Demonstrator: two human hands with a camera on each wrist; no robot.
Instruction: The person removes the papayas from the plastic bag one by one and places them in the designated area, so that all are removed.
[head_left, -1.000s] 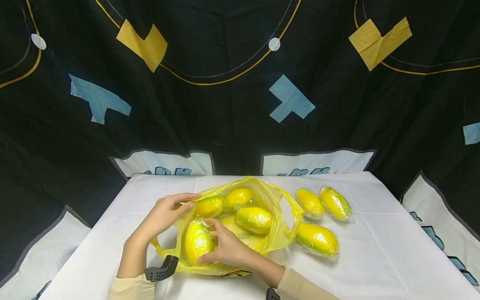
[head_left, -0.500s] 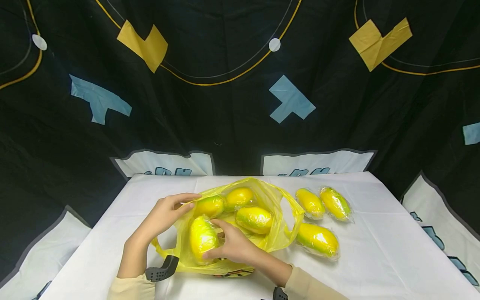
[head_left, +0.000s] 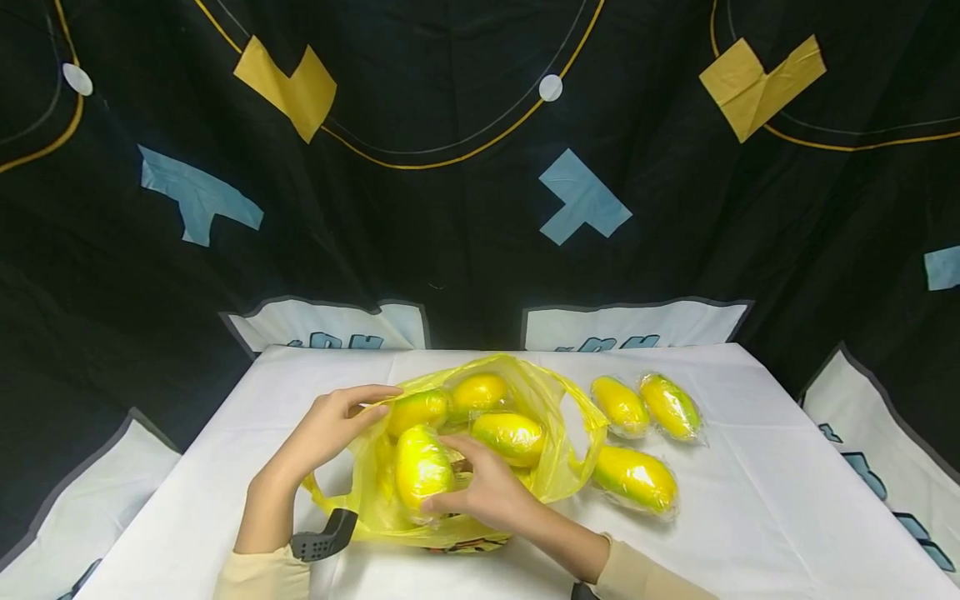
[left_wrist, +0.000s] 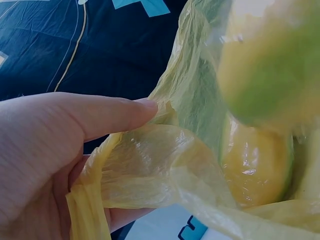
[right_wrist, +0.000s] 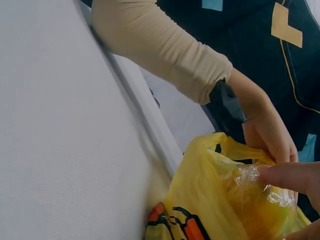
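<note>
Bag print at 6 o'clock on the yellow plastic bag (head_left: 551,471), black and orange shapes, cut off and unreadable in head and right wrist views; blue lettering (head_left: 365,342) on the white panels of the black backdrop (head_left: 450,267), lower part hidden behind the counter (head_left: 750,500), can't read it for sure. Clock directions from bag centre, head view. Left hand (head_left: 330,429) at 9–10 o'clock, thumb and fingers spread apart and fairly straight, touching the bag's rim, film running between them. Right hand (head_left: 483,487) comes in from 4–5 o'clock, thumb and fingers pinching the held mango (head_left: 422,468), yellow-green, in shiny clear wrap, tilted a bit, at 8–9 o'clock within the bag mouth. Bag mouth is wide, handle loop at 2–3. Contents that show clearly: one wrapped mango (head_left: 422,408) at 10–11, a second mango (head_left: 480,392) near 12, a third mango (head_left: 510,437) at 2–3, just beside the right hand. Outside on the counter: two wrapped mangoes (head_left: 621,407) side by side at 2–3 o'clock, plus a single mango (head_left: 637,481) at 3–4, near the bag wall. Beige sleeves, dark band (head_left: 322,537) on the left wrist.
</note>
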